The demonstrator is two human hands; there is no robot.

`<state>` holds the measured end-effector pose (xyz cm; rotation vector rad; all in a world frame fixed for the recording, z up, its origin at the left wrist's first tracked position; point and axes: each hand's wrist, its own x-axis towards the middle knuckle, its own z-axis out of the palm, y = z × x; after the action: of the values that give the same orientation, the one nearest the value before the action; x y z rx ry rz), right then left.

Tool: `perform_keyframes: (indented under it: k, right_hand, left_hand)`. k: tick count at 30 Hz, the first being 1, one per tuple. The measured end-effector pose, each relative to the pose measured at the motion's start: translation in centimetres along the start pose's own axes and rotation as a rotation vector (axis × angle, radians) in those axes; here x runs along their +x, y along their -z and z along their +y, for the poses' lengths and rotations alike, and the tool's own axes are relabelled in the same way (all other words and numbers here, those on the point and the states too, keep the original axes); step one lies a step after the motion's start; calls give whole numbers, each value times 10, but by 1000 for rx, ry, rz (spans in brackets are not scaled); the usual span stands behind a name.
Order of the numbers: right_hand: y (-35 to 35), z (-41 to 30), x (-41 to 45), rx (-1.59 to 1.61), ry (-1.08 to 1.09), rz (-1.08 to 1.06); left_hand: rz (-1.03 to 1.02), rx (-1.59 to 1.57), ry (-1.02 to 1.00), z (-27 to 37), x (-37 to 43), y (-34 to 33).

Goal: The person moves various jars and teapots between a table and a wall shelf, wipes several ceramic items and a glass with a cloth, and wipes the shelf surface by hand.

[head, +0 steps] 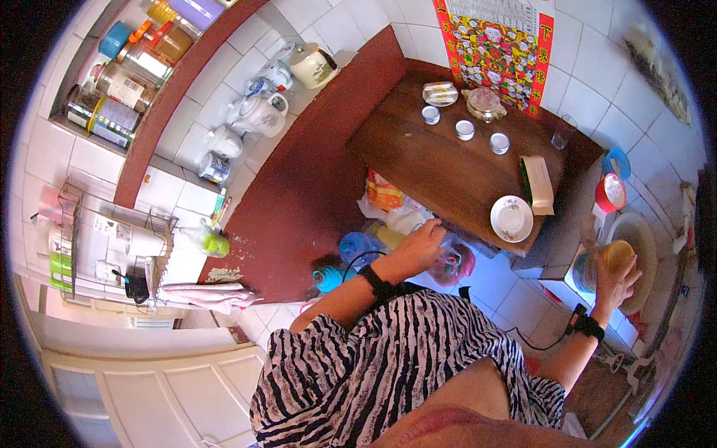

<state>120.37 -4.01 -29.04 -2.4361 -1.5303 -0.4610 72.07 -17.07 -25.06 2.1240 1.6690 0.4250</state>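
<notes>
My right hand [615,278] is at the right, its fingers around a yellow cup or bowl [617,256] beside a round basin [638,280]. My left hand [423,246] hangs before the front edge of the brown wooden table [409,151], fingers curled; whether it holds anything is unclear. Beyond it on the table lie a white floral plate [511,219], a tan paper packet [539,185], several small white cups [464,130], a bagged bowl [484,104] and a wrapped white packet [440,93].
Under the table are plastic bags, a pink bag [451,265] and a blue plastic bottle [359,248]. A red bowl of white contents [610,192] stands at the right. Teapots [260,113] line the left ledge; jars [122,87] fill a shelf above. A wire rack [157,246] hangs at the left.
</notes>
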Motion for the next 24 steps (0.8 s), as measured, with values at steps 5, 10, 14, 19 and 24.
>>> perform_keyframes:
  k: [5,10,14,19,24]
  right_hand:
    - [-10,6,-1,-33,27,-37]
    - [-23,18,2,37,49,40]
    - [-15,11,-2,121,63,74]
    - [-11,33,-9,148,128,116]
    - [8,44,6,905,-75,8]
  left_hand:
    - [-45,86,129,-20,-18,8]
    - [-49,93,143,-24,-30,7]
    - [34,115,116,-25,-41,5]
    - [-76,110,246,-18,-54,13]
    - [3,158,149,-68,-16,4]
